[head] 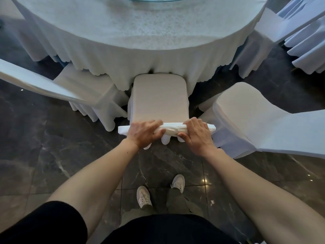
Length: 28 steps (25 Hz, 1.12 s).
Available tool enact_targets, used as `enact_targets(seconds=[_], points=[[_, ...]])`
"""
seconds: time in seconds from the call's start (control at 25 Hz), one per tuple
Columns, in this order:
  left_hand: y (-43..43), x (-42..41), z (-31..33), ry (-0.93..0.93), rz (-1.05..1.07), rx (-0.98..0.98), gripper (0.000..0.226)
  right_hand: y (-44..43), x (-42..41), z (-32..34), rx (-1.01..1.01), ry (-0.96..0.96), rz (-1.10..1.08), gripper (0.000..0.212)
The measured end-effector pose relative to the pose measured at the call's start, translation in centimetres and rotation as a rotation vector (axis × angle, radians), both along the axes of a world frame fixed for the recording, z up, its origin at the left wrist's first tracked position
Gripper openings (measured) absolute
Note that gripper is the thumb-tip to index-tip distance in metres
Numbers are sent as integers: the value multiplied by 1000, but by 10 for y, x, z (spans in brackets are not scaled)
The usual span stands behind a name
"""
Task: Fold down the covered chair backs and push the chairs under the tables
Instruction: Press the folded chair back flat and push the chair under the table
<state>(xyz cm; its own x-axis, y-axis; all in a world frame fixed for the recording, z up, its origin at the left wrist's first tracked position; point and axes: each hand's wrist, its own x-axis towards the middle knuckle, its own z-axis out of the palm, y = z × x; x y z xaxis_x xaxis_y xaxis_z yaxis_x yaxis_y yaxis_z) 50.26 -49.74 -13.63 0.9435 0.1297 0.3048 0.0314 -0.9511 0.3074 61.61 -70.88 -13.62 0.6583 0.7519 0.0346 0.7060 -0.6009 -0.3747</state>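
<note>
A white-covered chair stands straight in front of me, its seat's far edge touching the hanging cloth of the round table. The top of its covered back lies as a narrow white bar across the near end of the seat. My left hand grips that bar on its left half, thumb underneath. My right hand grips its right half the same way. Both arms reach forward from below.
A covered chair stands angled at the left and another close at the right, both beside the middle chair. More covered chairs stand at the upper right. The floor is dark marble tile. My feet are behind the chair.
</note>
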Motion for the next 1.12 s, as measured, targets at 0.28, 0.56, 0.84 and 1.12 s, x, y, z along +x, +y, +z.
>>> enact_targets(seconds=[0.28, 0.56, 0.84, 1.12], points=[[30, 48, 0, 55, 50, 10, 49, 34, 50, -1, 27, 27, 17, 61], [44, 60, 11, 203, 124, -33, 55, 54, 65, 2, 12, 40, 34, 69], [48, 58, 18, 259, 146, -163, 52, 67, 69, 3, -47, 61, 39, 69], [23, 42, 16, 280, 205, -94, 59, 64, 60, 14, -176, 93, 44, 65]])
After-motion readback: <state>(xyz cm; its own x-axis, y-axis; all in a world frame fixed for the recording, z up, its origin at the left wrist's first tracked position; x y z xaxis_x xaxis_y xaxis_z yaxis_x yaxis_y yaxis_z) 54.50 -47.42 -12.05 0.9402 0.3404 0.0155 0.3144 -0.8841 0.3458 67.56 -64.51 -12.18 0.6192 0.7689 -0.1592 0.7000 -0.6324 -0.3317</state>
